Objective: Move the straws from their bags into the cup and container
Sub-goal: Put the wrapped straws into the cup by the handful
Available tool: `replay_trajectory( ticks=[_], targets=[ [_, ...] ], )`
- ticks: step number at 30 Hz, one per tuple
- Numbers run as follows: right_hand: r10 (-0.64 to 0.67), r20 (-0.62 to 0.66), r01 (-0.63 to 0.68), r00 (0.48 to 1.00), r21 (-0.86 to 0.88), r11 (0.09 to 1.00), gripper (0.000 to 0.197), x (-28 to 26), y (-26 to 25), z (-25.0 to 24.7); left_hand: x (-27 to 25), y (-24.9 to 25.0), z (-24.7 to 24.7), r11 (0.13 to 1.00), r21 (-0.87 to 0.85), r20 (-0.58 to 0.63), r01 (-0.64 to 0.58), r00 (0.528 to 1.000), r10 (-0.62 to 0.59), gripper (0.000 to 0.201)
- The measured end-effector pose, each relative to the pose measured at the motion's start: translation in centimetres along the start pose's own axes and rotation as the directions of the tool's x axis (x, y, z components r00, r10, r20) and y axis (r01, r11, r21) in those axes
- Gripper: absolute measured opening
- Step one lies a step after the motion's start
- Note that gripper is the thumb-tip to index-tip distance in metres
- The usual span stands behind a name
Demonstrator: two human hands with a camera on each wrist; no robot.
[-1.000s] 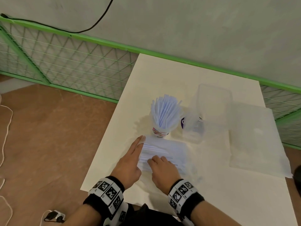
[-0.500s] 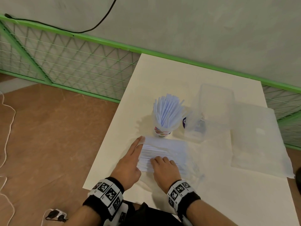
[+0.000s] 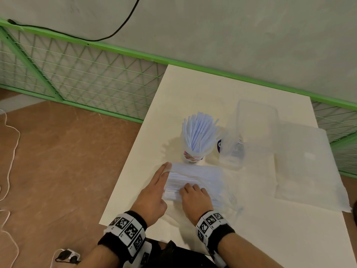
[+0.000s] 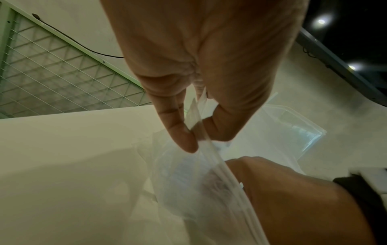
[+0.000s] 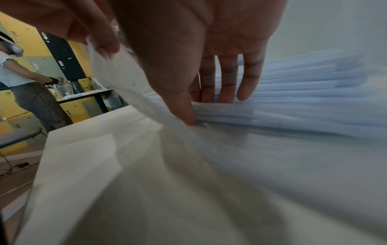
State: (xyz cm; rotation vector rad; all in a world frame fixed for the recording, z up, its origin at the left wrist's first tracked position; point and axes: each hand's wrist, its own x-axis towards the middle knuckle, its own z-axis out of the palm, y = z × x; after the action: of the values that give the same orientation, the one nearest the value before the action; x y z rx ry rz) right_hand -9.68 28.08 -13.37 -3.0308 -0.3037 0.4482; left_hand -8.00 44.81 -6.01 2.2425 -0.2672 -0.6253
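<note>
A clear bag [image 3: 204,175] of pale blue straws [image 3: 179,180] lies flat on the white table [image 3: 193,89], its open end toward me. My left hand [image 3: 164,175] pinches the bag's edge [image 4: 198,134] between thumb and finger. My right hand [image 3: 191,190] reaches into the bag [image 5: 130,82]. Its fingers lie over a bunch of straws [image 5: 303,99] and its thumb [image 5: 186,112] presses their near side. Just behind the bag stands a paper cup [image 3: 193,157] full of upright straws [image 3: 200,132]. To the cup's right is a clear, empty-looking container [image 3: 257,120].
A flat clear plastic bag [image 3: 307,165] lies at the table's right side, overhanging the edge. A green mesh fence [image 3: 87,74] runs behind and to the left. A plug and cables [image 3: 67,256] lie on the floor. Another person [image 5: 31,92] stands at a far table.
Hardly anything: both hands stay at the bag's open end, and the right hand's fingers have crept slightly farther over the straws.
</note>
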Motion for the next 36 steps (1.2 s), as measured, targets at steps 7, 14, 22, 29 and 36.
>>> replay_trajectory(
  ticks=[7,14,22,29,36],
  targets=[
    [0.0,-0.008,0.0,1.0,0.013,1.0,0.052,0.0,0.3,0.4,0.0,-0.1,0.1,1.0,-0.015,-0.006,-0.013,1.0,0.013,0.106],
    [0.031,0.029,-0.031,0.999,-0.01,0.999,0.031,0.4,0.1,-0.1,-0.1,0.0,0.1,1.0,-0.022,-0.011,-0.015,1.0,0.014,0.106],
    [-0.025,0.187,0.043,0.982,-0.09,0.995,0.038,0.6,0.4,-0.6,-0.2,-0.1,0.0,0.999,-0.036,-0.01,-0.026,1.0,0.025,0.105],
    [-0.04,0.21,0.067,0.977,-0.123,0.99,0.04,0.5,0.8,-0.6,-0.2,-0.1,0.2,0.999,-0.031,-0.009,-0.025,1.0,0.024,0.106],
    [-0.064,0.145,0.072,0.987,-0.048,0.996,0.047,0.1,1.0,-0.6,-0.1,-0.2,0.2,0.999,-0.039,-0.017,-0.027,1.0,0.027,0.106]
  ],
)
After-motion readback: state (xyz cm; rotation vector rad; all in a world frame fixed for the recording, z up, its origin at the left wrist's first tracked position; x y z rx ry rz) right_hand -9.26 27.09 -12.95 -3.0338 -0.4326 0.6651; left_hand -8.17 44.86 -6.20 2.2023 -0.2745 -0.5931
